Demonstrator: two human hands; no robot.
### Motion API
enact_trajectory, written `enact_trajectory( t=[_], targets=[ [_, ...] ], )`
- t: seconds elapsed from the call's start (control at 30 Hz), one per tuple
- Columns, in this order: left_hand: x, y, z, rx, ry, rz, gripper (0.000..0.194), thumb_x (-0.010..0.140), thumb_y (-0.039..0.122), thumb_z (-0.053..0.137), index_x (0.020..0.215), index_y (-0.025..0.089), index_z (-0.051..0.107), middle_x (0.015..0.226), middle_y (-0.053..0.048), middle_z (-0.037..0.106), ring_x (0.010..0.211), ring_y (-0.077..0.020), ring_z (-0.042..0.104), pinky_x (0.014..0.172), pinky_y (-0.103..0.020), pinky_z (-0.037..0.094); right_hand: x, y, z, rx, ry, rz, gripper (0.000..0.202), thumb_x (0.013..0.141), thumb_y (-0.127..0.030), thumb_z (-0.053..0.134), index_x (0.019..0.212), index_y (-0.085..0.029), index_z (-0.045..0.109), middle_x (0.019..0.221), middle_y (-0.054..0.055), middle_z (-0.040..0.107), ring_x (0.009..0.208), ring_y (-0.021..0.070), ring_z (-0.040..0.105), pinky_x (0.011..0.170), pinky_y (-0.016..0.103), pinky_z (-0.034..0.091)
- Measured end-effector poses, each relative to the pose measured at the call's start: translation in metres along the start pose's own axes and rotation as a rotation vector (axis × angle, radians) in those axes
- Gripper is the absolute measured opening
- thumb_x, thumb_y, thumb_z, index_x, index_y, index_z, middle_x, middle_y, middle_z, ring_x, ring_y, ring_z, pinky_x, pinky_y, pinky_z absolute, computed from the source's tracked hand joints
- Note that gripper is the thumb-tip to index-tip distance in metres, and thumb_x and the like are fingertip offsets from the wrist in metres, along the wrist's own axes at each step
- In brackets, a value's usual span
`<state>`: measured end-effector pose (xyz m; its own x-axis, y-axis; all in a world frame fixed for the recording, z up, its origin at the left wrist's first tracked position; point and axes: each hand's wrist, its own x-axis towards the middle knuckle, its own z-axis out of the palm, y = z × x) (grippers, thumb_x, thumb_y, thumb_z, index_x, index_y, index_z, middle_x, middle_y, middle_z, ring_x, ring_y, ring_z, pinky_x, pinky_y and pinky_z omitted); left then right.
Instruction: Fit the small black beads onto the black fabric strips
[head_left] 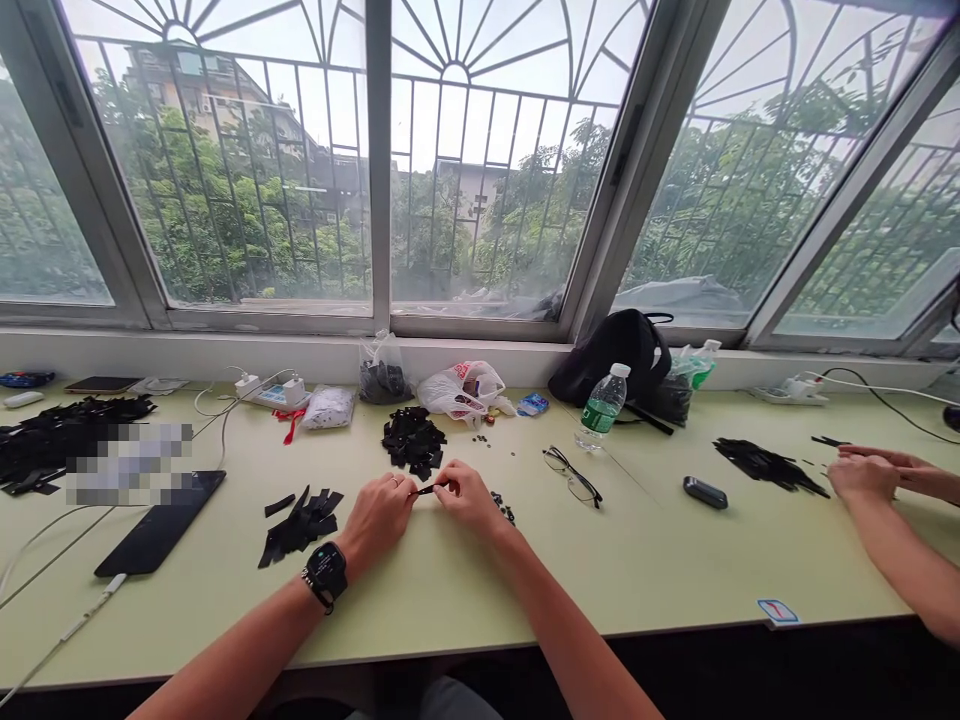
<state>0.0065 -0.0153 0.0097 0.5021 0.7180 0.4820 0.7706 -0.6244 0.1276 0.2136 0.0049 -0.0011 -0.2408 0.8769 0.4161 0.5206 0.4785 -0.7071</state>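
1. Strip [426, 490], black, short: held between the two hands, just above the table [420, 610].
2. Left hand [381, 515]: fingertips pinching the strip's left end; other fingers curled; ring on one finger, black watch [325, 572] at the wrist.
3. Right hand [469, 500]: thumb and fingertips pinching the strip's right end.
4. Studs [505, 510], small, dark: loose cluster just beside the right hand, partly hidden by it.
5. Near heap [300, 528], black pieces: left of the left hand, apart from it.
6. Far heap [412, 442], black pieces: beyond both hands, toward the window.
7. Glasses [574, 478], folded out: right of the hands.
8. Bottle [600, 412], clear, green label: upright beyond the glasses.
9. Tablet [161, 525], black, cable plugged in: well left.
10. Case [705, 492], dark, oblong: well right.
11. Co-worker's hands [866, 478]: far right, beside another black heap [769, 466].
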Motion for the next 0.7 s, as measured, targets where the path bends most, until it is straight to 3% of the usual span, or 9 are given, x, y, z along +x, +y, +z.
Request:
enact_trajectory(
  t=[0.13, 0.23, 0.33, 0.43, 0.6, 0.7],
  targets=[
    [-0.001, 0.001, -0.002, -0.037, 0.042, -0.038, 0.013, 0.099, 0.018, 0.049, 0.093, 0.02, 0.06, 0.089, -0.006, 0.066, 0.083, -0.0221, 0.063, 0.072, -0.032, 0.045, -0.002, -0.004, -0.004, -0.116, 0.06, -0.066, 0.01, 0.082, -0.015, 0.065, 0.085, -0.021, 0.073, 0.096, 0.006, 0.061, 0.087, 0.0208, 0.058, 0.083, 0.035, 0.048],
    [0.0, 0.005, -0.002, 0.0, 0.04, -0.009, 0.012, 0.096, 0.016, 0.049, 0.092, 0.02, 0.06, 0.089, -0.006, 0.065, 0.082, -0.0224, 0.062, 0.072, -0.034, 0.045, -0.004, -0.01, -0.002, -0.19, 0.05, -0.189, 0.023, 0.079, -0.017, 0.073, 0.1, -0.026, 0.075, 0.109, 0.007, 0.062, 0.104, 0.026, 0.055, 0.097, 0.042, 0.043],
    [0.0, 0.01, -0.002, 0.063, 0.042, 0.034, 0.013, 0.095, 0.014, 0.049, 0.093, 0.02, 0.061, 0.09, -0.007, 0.065, 0.083, -0.0236, 0.06, 0.072, -0.035, 0.044, -0.004, -0.012, 0.004, -0.163, -0.025, -0.234, 0.016, 0.084, -0.013, 0.067, 0.093, -0.025, 0.075, 0.092, 0.004, 0.066, 0.093, 0.0221, 0.057, 0.088, 0.035, 0.045],
    [0.0, 0.013, -0.005, 0.095, 0.052, 0.028, 0.012, 0.094, 0.014, 0.05, 0.094, 0.021, 0.06, 0.089, -0.006, 0.064, 0.084, -0.0239, 0.059, 0.073, -0.036, 0.043, -0.003, -0.008, 0.007, -0.142, -0.028, -0.182, 0.02, 0.084, -0.007, 0.059, 0.087, -0.021, 0.072, 0.079, 0.002, 0.065, 0.075, 0.0176, 0.058, 0.072, 0.028, 0.045],
    [-0.001, 0.016, -0.012, 0.092, 0.094, -0.012, 0.011, 0.095, 0.016, 0.05, 0.089, 0.021, 0.058, 0.088, -0.005, 0.064, 0.085, -0.0233, 0.059, 0.075, -0.037, 0.043, -0.003, -0.006, 0.002, -0.141, 0.033, -0.13, 0.029, 0.077, -0.004, 0.057, 0.096, -0.021, 0.07, 0.089, 0.002, 0.067, 0.071, 0.0155, 0.058, 0.069, 0.027, 0.044],
    [-0.002, 0.017, -0.013, 0.086, 0.103, -0.025, 0.012, 0.095, 0.016, 0.05, 0.087, 0.021, 0.057, 0.087, -0.005, 0.064, 0.084, -0.0232, 0.059, 0.076, -0.037, 0.043, -0.004, -0.006, 0.002, -0.109, -0.001, -0.148, 0.025, 0.077, -0.004, 0.054, 0.089, -0.021, 0.068, 0.089, 0.002, 0.065, 0.072, 0.0149, 0.058, 0.068, 0.026, 0.045]
  ],
)
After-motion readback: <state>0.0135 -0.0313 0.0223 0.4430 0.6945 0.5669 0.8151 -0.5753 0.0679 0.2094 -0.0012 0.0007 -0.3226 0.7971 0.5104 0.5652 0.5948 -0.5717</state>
